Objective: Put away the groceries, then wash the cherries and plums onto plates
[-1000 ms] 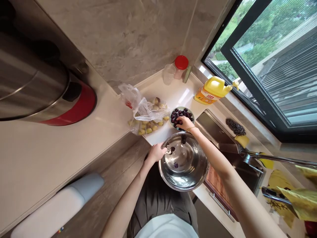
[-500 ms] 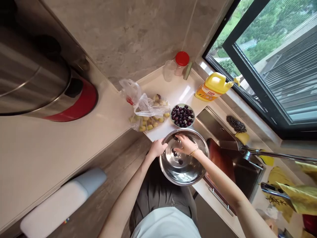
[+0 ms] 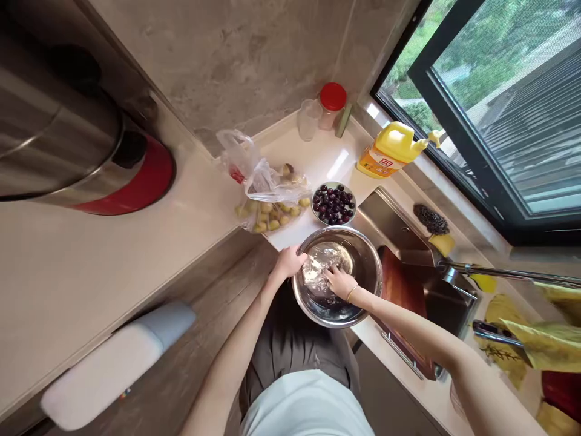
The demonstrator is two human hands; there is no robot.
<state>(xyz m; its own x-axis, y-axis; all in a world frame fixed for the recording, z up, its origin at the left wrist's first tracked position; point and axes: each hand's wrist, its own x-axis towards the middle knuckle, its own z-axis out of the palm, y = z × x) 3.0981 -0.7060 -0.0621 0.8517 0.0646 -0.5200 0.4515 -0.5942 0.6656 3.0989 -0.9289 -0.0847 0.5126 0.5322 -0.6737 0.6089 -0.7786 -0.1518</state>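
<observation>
A large steel bowl [image 3: 370,248] with water in it stands at the counter's edge, before my body. My left hand [image 3: 290,262] grips its left rim, thumb over the edge. Inside, my right hand [image 3: 340,282] reaches into the rippling water with its fingertips under the surface; what they touch there is hidden by splashes and glare. Just behind the steel bowl sits a smaller bowl of dark round fruit [image 3: 333,204]. To its left lies a clear plastic bag of yellow-green fruit [image 3: 272,215].
A yellow detergent bottle [image 3: 385,151], a red-lidded jar [image 3: 332,103] and a clear cup [image 3: 309,121] stand at the back. Right are the sink [image 3: 390,224], a dark red board [image 3: 403,290] and the faucet [image 3: 449,272]. A large steel appliance [image 3: 59,145] stands left.
My right hand has moved down and toward me inside the bowl, and the water now splashes. The dark fruits seen in the bowl before no longer show clearly. The view has shifted slightly.
</observation>
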